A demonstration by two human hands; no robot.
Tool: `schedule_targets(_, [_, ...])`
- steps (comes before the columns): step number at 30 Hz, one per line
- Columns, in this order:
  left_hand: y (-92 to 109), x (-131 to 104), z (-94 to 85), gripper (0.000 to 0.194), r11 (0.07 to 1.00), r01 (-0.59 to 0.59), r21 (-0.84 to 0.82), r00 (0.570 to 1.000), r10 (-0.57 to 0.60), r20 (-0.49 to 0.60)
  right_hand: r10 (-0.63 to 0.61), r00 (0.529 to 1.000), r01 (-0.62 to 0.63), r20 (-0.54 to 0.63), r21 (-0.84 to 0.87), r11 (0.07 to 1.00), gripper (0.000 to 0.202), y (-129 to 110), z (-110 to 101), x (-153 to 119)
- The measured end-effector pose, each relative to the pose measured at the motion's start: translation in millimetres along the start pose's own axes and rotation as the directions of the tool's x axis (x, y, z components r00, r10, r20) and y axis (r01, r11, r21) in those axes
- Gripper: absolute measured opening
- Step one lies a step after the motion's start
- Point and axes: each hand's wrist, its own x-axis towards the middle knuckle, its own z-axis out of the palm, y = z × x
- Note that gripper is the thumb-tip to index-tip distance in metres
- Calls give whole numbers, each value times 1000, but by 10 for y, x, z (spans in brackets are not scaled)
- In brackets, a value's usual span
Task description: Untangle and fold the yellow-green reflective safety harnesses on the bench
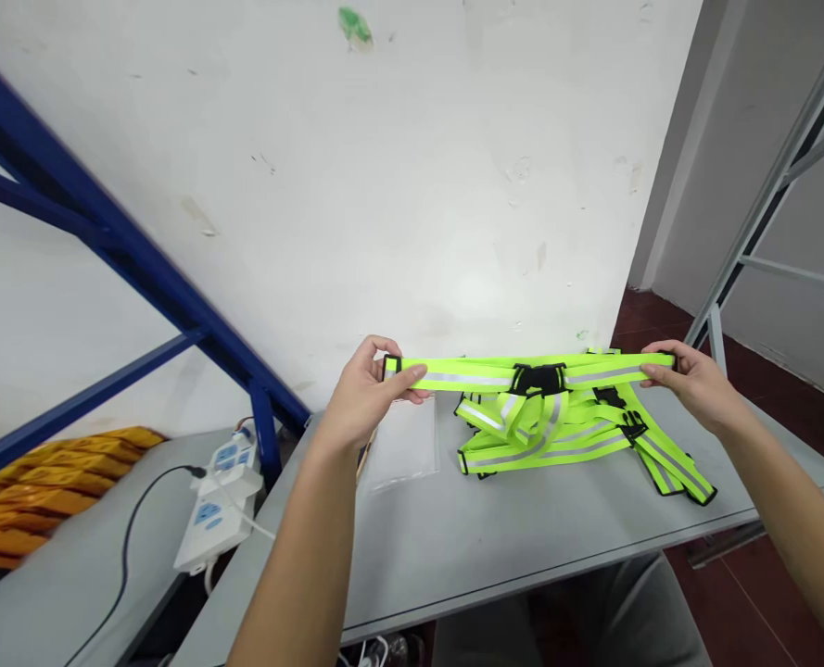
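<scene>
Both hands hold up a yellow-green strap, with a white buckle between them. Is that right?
Not quite: the buckle is black, as the head view shows. The left hand and right hand do hold up the yellow-green strap, with the buckle between them.

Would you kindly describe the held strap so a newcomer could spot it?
Start at the grey table by the white wall. Over it, the left hand and right hand hold a neon strap with a silver stripe and black buckle midway. Unlike the straps heaped below, it runs nearly straight.
</scene>
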Motion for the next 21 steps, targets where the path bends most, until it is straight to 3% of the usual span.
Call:
schedule_targets(4, [164, -49, 13, 50, 964, -125, -236, 988, 142, 58, -71, 997, 72, -13, 222, 972, 31, -109, -27, -27])
schedule_targets(8, [486, -56, 105, 52, 857, -137, -496, 970, 217, 107, -190, 972, 230, -138, 414, 881, 33, -389, -68, -37])
schedule_targets(10, [620, 59, 169, 47, 792, -136, -595, 969, 230, 86, -248, 949, 314, -196, 490, 813, 35, -554, -70, 41])
schedule_targets(13, [696, 444, 268, 23, 733, -137, -666, 977, 210, 31, -303, 926, 378, -227, 563, 735, 36, -729, -58, 326])
schedule_targets(16, [559, 961, 367, 13, 734, -144, -664, 988, 142, -58, -271, 933, 358, -235, 544, 759, 27, -715, -15, 758])
schedule_targets(19, [198, 1340, 425, 30, 856, -167, -489, 976, 71, -208, -206, 949, 300, -237, 487, 820, 24, -483, 125, 1138])
schedule_targets(21, [-106, 1434, 421, 42, 927, -138, -349, 959, 38, -280, -126, 970, 199, -208, 380, 903, 30, -249, 278, 1280])
